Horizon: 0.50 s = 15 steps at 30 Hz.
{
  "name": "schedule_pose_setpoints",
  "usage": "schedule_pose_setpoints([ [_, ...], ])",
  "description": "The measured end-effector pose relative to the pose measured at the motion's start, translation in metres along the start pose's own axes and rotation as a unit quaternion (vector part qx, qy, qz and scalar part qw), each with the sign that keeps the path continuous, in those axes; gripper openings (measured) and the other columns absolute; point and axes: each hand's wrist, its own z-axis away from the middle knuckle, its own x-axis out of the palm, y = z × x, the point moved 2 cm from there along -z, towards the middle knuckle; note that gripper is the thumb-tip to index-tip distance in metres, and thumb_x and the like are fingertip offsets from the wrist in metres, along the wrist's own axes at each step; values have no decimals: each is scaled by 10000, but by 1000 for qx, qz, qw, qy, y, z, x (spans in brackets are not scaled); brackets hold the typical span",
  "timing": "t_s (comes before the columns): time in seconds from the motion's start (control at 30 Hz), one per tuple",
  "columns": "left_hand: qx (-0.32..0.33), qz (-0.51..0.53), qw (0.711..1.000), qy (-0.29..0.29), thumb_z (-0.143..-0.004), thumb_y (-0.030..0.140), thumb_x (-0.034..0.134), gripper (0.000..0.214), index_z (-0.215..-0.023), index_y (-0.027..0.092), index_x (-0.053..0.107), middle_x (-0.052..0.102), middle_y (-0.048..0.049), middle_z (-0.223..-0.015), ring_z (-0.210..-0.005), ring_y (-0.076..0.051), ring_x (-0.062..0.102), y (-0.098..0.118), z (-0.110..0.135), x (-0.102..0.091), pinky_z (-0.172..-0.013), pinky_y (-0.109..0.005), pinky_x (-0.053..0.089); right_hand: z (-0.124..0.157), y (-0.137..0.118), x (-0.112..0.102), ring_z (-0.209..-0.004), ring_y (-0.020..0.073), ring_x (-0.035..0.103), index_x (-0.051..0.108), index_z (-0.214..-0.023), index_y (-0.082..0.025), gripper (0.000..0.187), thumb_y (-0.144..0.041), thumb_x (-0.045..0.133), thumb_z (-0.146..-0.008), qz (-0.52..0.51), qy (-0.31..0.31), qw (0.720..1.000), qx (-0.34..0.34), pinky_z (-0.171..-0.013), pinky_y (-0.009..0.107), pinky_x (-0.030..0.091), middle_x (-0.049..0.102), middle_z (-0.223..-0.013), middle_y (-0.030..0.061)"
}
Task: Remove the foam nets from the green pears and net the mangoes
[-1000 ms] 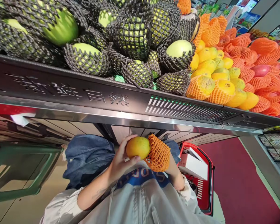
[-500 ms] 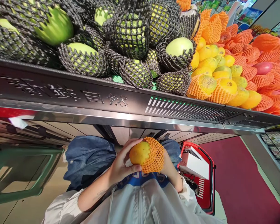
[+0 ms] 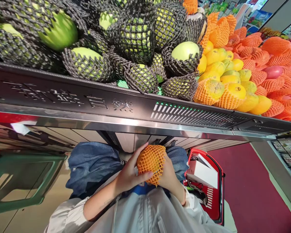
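Note:
Between my two hands, above my lap, is a round orange fruit, apparently an orange (image 3: 159,167), in an orange foam net sleeve (image 3: 149,158). The net covers nearly all of the side facing me, and a little yellow peel shows through its mesh. My left hand (image 3: 132,173) is closed around the left side, its thumb across the lower front and its fingers along the far edge. My right hand (image 3: 170,174) presses the right side, with most of its fingertips hidden behind the fruit.
A display shelf (image 3: 140,108) runs across in front of me. Green melons (image 3: 87,63) in black nets lie on it, with yellow oranges (image 3: 232,77) and red fruit in netting (image 3: 277,69) further right. A red basket (image 3: 217,207) holds a white box (image 3: 203,174); a green stool (image 3: 26,207) stands left.
The bare yellow side of the fruit no longer shows; netting now covers the face towards me. Both hands have shifted, and the right hand has come further round into view.

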Motion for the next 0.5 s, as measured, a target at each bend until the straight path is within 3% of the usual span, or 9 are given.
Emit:
schedule_pose_setpoints([
  [0.1, -17, 79, 994, 79, -703, 377, 874, 822, -1449, 219, 567, 585, -117, -1497, -1432, -374, 483, -8, -6, 0, -1239, -477, 344, -4, 4, -1, -1097, 290, 663, 691, -1163, -199, 465, -505, 771, -822, -48, -4, 999, 8, -952, 416, 577, 712, -1128, 125],
  [0.2, -85, 223, 958, 161, -699, 494, 824, 652, -1258, 184, 697, 707, -126, -1326, -1350, -401, 561, -16, -8, -5, -1162, -507, 444, -8, 6, -9, -1172, 286, 660, 628, -1317, -189, 574, -464, 789, -840, -87, -2, 996, 15, -993, 419, 561, 702, -1252, 143],
  [0.27, -129, 292, 928, 194, -721, 604, 769, 610, -1150, 173, 736, 752, -132, -1234, -1304, -411, 598, -17, -9, -7, -1100, -525, 498, -9, 6, -14, -1173, 259, 673, 605, -1386, -227, 583, -401, 794, -862, -124, -17, 992, 9, -915, 359, 584, 690, -1325, 130],
  [0.4, -148, 321, 915, 193, -773, 699, 678, 641, -1143, 179, 732, 775, -117, -1199, -1280, -403, 626, -13, -10, -10, -1077, -546, 516, -5, 2, -20, -793, 157, 727, 671, -1304, -287, 499, -317, 835, -834, -236, 16, 972, -7, -564, 226, 517, 750, -1192, 82],
  [0.5, -141, 288, 932, 169, -820, 746, 563, 671, -1155, 188, 723, 769, -117, -1226, -1308, -406, 610, -18, -10, -10, -1100, -567, 496, -1, 1, -18, -676, 144, 700, 713, -1203, -267, 404, -351, 838, -828, -276, 90, 957, 6, -546, 243, 495, 754, -1037, 64],
])
